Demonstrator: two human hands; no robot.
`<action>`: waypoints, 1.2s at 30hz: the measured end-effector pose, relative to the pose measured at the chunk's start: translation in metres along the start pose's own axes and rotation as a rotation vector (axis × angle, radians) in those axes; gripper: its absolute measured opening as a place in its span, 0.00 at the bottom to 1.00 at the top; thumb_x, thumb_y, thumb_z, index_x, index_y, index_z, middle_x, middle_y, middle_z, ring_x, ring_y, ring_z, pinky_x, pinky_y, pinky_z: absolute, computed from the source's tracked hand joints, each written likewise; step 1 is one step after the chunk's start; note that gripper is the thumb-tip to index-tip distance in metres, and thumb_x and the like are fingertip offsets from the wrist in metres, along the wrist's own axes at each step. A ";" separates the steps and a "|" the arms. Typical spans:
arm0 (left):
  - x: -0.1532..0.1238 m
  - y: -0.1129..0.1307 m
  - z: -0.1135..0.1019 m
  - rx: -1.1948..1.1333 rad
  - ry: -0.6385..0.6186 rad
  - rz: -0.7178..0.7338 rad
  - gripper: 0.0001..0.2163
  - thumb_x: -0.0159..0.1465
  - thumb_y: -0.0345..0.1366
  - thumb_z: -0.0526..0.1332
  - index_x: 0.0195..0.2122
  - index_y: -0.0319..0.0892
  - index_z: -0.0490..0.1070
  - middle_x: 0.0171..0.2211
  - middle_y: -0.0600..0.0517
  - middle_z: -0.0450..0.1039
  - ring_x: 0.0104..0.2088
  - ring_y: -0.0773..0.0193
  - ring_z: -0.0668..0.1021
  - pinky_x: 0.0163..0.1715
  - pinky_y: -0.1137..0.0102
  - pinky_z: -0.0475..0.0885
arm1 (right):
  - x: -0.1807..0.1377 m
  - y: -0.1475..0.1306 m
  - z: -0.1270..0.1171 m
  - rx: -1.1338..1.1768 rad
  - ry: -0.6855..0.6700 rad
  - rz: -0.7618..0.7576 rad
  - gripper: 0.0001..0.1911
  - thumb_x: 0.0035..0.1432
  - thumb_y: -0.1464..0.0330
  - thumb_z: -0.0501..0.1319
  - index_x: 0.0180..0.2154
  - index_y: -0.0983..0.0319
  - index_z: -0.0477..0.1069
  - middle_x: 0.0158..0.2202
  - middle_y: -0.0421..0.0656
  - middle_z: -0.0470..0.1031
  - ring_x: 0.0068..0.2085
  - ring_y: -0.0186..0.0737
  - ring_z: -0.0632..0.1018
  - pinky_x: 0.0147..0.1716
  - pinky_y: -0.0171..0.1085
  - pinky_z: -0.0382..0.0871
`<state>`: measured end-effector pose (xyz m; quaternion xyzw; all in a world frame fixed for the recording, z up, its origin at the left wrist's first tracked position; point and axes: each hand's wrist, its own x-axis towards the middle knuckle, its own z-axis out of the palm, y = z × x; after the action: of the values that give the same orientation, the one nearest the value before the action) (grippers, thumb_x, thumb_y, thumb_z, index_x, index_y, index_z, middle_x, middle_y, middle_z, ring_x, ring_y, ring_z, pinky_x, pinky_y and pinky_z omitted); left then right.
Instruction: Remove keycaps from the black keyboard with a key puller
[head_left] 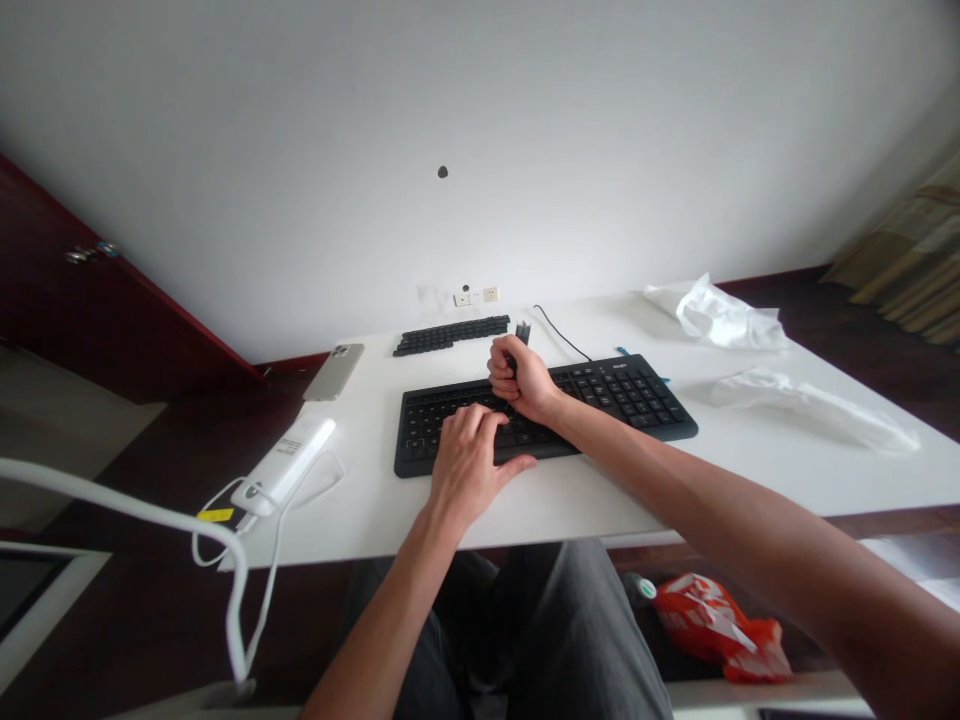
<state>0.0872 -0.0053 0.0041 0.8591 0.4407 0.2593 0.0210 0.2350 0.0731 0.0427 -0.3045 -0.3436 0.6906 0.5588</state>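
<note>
A black keyboard [630, 396] lies on the white table in front of me, its cable running off the back. My right hand [525, 380] is closed in a fist around a slim dark tool [523, 331] above the middle keys. The tool's greyish top end sticks up out of the fist; its lower end is mostly hidden, and I cannot make out its kind. My left hand [471, 455] rests palm down on the keyboard's front, left of the fist, with its thumb stretched out to the right. Behind the keyboard, black keycaps [454, 335] lie in several rows.
On the table's [360, 510] left are a phone [335, 372] and a white power strip [289, 455] with its cord. Crumpled clear plastic wrapping [724, 315] lies at the right. Below the front edge sits a red plastic bag [705, 620] beside a bottle cap [646, 590].
</note>
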 end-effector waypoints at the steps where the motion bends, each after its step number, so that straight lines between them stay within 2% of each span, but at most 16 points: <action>1: 0.000 0.000 0.000 0.002 0.000 0.000 0.25 0.58 0.50 0.76 0.51 0.47 0.72 0.47 0.47 0.73 0.49 0.49 0.75 0.51 0.53 0.72 | 0.000 0.000 0.000 0.001 0.000 0.005 0.17 0.55 0.63 0.59 0.24 0.57 0.51 0.18 0.31 0.49 0.19 0.27 0.46 0.16 0.32 0.36; 10: 0.000 0.001 -0.001 -0.008 0.001 0.006 0.24 0.59 0.49 0.76 0.51 0.46 0.72 0.47 0.47 0.73 0.49 0.49 0.74 0.51 0.53 0.72 | -0.002 0.002 0.001 0.022 -0.052 0.007 0.16 0.54 0.64 0.59 0.23 0.57 0.51 0.17 0.31 0.47 0.18 0.27 0.44 0.15 0.31 0.36; 16: 0.000 0.001 -0.002 -0.002 -0.007 0.020 0.24 0.59 0.47 0.75 0.51 0.43 0.71 0.48 0.46 0.72 0.50 0.50 0.74 0.52 0.54 0.71 | -0.002 0.009 0.002 0.075 -0.005 -0.037 0.15 0.54 0.65 0.57 0.23 0.57 0.50 0.16 0.30 0.46 0.18 0.27 0.44 0.14 0.31 0.37; 25: 0.001 0.003 -0.003 0.037 -0.012 0.030 0.23 0.61 0.47 0.74 0.52 0.42 0.73 0.47 0.46 0.73 0.48 0.50 0.74 0.51 0.54 0.71 | 0.001 0.001 -0.002 -0.050 -0.077 0.118 0.14 0.56 0.65 0.57 0.24 0.57 0.52 0.17 0.30 0.46 0.18 0.27 0.44 0.14 0.29 0.37; 29: 0.000 0.005 -0.005 0.047 0.004 0.041 0.23 0.61 0.47 0.74 0.53 0.42 0.74 0.46 0.46 0.74 0.49 0.50 0.73 0.51 0.55 0.71 | 0.002 -0.001 -0.001 -0.099 -0.064 0.144 0.14 0.56 0.66 0.56 0.24 0.57 0.53 0.16 0.30 0.46 0.18 0.27 0.44 0.14 0.29 0.37; 32: -0.002 0.006 -0.006 0.052 0.035 0.044 0.20 0.61 0.46 0.75 0.50 0.44 0.75 0.45 0.48 0.74 0.48 0.50 0.74 0.51 0.56 0.70 | 0.000 0.000 0.000 -0.101 -0.066 0.152 0.13 0.57 0.66 0.56 0.24 0.57 0.53 0.16 0.30 0.46 0.18 0.27 0.44 0.14 0.29 0.37; 36: -0.003 0.006 -0.006 0.061 0.084 -0.026 0.23 0.57 0.48 0.77 0.48 0.43 0.74 0.43 0.48 0.75 0.48 0.50 0.75 0.49 0.57 0.70 | -0.001 0.001 0.002 -0.084 -0.050 0.155 0.14 0.57 0.66 0.57 0.24 0.57 0.52 0.17 0.30 0.46 0.18 0.27 0.44 0.14 0.29 0.38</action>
<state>0.0871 -0.0124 0.0096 0.8419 0.4600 0.2813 -0.0202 0.2329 0.0720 0.0426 -0.3362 -0.3616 0.7240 0.4817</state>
